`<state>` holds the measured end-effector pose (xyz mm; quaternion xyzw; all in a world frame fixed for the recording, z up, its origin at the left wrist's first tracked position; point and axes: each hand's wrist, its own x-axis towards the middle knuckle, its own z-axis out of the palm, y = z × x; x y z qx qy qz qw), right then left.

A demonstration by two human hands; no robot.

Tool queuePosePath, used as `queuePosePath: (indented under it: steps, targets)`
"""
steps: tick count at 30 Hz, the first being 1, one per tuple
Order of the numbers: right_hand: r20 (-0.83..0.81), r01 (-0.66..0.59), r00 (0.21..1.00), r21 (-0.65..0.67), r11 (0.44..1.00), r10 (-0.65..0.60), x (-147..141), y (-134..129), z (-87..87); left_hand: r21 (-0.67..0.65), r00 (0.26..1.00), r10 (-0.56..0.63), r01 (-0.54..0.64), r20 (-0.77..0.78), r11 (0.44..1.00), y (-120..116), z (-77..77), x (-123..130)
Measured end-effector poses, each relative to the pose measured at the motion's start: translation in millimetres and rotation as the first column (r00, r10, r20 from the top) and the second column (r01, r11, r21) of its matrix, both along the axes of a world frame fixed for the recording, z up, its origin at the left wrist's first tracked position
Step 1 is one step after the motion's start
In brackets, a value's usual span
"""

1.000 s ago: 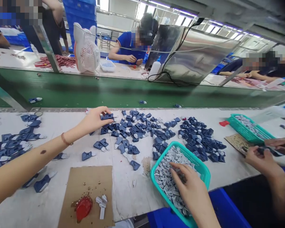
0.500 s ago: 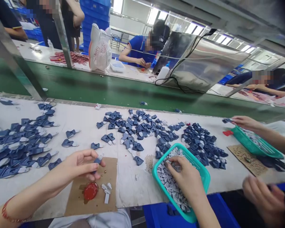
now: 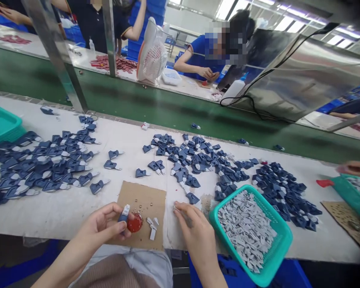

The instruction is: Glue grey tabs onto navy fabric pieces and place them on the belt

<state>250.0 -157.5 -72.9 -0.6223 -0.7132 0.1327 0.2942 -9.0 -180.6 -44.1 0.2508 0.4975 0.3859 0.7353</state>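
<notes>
Between thumb and fingers, my left hand (image 3: 109, 224) holds a dark blue part with a light grey tip (image 3: 124, 213), above the left side of a cardboard sheet (image 3: 150, 196). On the cardboard lie a red round piece (image 3: 135, 222), a few pale grey pieces (image 3: 153, 233) and small shiny bits. My right hand (image 3: 195, 230) is over the white table right of the cardboard, thumb and forefinger pinched together; what they hold, if anything, is too small to name. To its right stands a green basket (image 3: 283, 250) full of small grey pieces.
Dark blue parts lie in piles at the left (image 3: 51, 160), the middle (image 3: 195, 154) and the right (image 3: 283, 192). Another green basket (image 3: 6, 120) is at the far left. A co-worker's hand (image 3: 355, 167) is at the right edge. People sit beyond the green strip (image 3: 156, 108).
My right hand has left the green basket and moved left, near the cardboard. My left hand still holds the blue part. The view has shifted, and the left basket has come into sight.
</notes>
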Motion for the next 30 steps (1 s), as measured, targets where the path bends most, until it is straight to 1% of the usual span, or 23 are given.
queuePosePath:
  steps: [2,4,9,13,16,19,22,24,27,30]
  targets:
    - [0.017,-0.018,1.000,0.029,0.999,0.017,-2,-2,-9.4,-0.005,1.000,0.026,-0.026,0.017,1.000,-4,-2.2,-1]
    - [0.030,-0.035,0.999,0.056,0.998,0.033,-2,-5,-15.2,-0.003,0.999,0.018,-0.018,0.035,1.000,-7,-3.8,-3]
    - [0.070,-0.051,0.996,0.065,0.997,0.046,0,-15,-18.1,-0.005,0.999,-0.027,0.028,0.031,1.000,-8,-3.2,-3]
    - [0.122,-0.058,0.991,0.082,0.995,0.047,4,-20,-16.5,0.003,1.000,0.000,0.000,0.031,1.000,-8,-1.2,-1]
    - [0.144,-0.045,0.989,0.114,0.992,0.028,6,-20,-15.7,0.004,0.999,0.006,-0.006,0.039,1.000,-8,-3.6,-2]
    - [0.180,-0.034,0.984,0.128,0.991,0.011,6,-17,-15.0,0.005,1.000,0.004,-0.004,0.030,1.000,-8,-6.8,-4]
    - [0.184,-0.050,0.982,0.113,0.992,0.028,7,-12,-14.0,0.004,0.999,0.039,-0.039,0.001,0.999,-8,-7.1,-6]
    - [0.180,-0.065,0.982,0.099,0.993,0.046,8,-8,-12.3,-0.005,0.998,0.053,-0.053,0.015,0.999,-8,-6.5,-8]
    - [0.170,-0.092,0.982,0.073,0.993,0.079,7,-2,-5.4,-0.024,0.995,0.068,-0.066,0.079,0.998,-7,-6.8,-11]
    - [0.140,-0.128,0.983,0.051,0.991,0.120,-7,0,8.8,-0.043,0.989,0.076,-0.071,0.125,0.997,-7,-8.9,-14]
